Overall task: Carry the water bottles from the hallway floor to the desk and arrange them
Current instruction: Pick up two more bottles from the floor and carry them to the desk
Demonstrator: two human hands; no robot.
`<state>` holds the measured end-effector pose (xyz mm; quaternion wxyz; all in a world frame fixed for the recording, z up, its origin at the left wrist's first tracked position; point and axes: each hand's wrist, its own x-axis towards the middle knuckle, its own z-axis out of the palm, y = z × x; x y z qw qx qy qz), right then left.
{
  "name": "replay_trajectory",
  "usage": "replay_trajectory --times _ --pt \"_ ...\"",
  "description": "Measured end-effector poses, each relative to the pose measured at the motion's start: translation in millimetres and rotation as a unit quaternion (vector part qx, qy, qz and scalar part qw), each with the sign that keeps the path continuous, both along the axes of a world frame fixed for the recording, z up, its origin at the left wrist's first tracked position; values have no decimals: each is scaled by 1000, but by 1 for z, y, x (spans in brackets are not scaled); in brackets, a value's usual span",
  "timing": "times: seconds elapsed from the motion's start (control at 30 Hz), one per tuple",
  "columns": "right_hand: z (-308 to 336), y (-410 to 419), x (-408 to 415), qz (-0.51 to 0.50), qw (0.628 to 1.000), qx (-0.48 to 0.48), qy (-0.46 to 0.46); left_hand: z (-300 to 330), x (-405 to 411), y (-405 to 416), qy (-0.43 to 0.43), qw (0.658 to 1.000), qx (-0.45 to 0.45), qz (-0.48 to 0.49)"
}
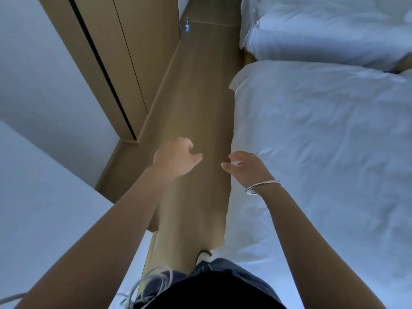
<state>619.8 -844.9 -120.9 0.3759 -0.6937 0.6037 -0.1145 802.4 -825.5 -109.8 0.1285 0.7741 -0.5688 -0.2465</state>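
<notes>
A clear water bottle [186, 24] stands on the wooden floor far ahead, close to the wooden wall panel on the left. My left hand [176, 158] and my right hand [244, 167] are stretched out in front of me over the floor, a short gap between them. Both have loosely curled fingers and hold nothing. A silver bangle sits on my right wrist. The desk is not in view.
A narrow strip of wooden floor [196, 103] runs ahead between a white wall with wooden panels [124, 52] on the left and two white beds [323, 152] on the right. White cables [153, 279] hang near my waist at the bottom.
</notes>
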Motion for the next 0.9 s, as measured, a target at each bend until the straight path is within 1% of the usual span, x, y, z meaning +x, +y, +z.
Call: replay_trajectory --times 0.2,0.47,0.67,0.9 --pt "3 -88 20 18 1000 3 7 -2 21 -87 18 1000 -4 14" --pt "2 -208 74 -2 999 24 -23 -7 67 -209 21 1000 -1 10" --pt "3 -322 133 -17 999 13 -27 3 126 -329 29 1000 -9 8" --pt "6 -449 179 -33 999 -1 5 15 180 -459 29 999 -12 -10"
